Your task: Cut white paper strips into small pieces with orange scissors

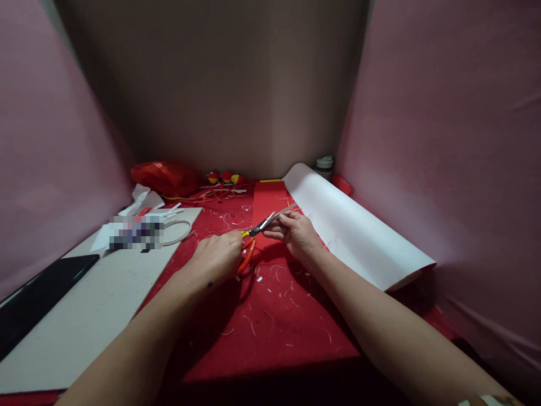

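Observation:
My left hand point(222, 256) is closed around the handles of a pair of scissors point(256, 229) with yellow and orange-red grips. The dark blades point right and away from me, slightly parted. My right hand point(298, 234) pinches a narrow pale strip point(289, 208) close by the blade tips. Below both hands lies a bright red sheet point(268, 197) with a yellow far edge. Fine pale threads and tiny white scraps are scattered over the red cloth point(270, 338).
On the right rests a large curled white sheet point(346, 225), a lidded bottle point(324, 163) behind it. A pale board point(127, 299) at left bears a black flat device point(42, 293) and a blurred-out item. A red plastic bag point(164, 176) and small red-yellow balls point(227, 177) sit along the back.

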A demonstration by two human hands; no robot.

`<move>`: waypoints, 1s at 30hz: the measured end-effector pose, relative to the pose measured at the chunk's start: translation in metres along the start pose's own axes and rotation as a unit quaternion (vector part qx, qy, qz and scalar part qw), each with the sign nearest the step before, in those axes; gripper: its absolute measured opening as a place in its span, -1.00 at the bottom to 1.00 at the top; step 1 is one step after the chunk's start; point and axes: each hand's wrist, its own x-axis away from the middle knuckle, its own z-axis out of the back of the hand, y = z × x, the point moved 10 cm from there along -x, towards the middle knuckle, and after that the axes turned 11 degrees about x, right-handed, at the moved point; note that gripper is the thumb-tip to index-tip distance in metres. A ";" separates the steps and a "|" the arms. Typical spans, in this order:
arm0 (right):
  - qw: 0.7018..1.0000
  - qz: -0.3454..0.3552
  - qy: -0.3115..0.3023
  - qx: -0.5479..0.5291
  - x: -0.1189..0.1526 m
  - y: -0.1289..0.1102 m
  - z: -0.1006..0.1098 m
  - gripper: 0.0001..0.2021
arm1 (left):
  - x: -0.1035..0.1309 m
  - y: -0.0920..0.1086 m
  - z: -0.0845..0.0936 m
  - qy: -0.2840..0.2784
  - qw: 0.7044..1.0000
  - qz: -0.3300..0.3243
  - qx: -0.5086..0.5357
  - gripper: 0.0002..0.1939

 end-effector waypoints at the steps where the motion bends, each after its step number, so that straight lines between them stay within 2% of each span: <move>1: 1.000 0.000 0.000 0.000 0.000 0.000 0.000 -0.89 | 0.000 0.000 0.000 -0.003 1.000 0.000 -0.001 -0.65; 13: 1.000 0.000 -0.002 0.001 0.000 0.002 0.000 -0.89 | 0.000 0.002 -0.003 -0.055 0.998 -0.001 -0.020 -0.67; 22: 1.000 -0.006 -0.004 0.010 0.000 0.004 0.001 -0.88 | 0.004 0.009 0.000 -0.081 0.994 -0.033 0.070 -0.77; 30: 1.000 0.000 -0.029 0.007 0.003 0.006 -0.009 -0.92 | 0.004 0.007 -0.009 -0.080 0.996 -0.035 0.023 -0.71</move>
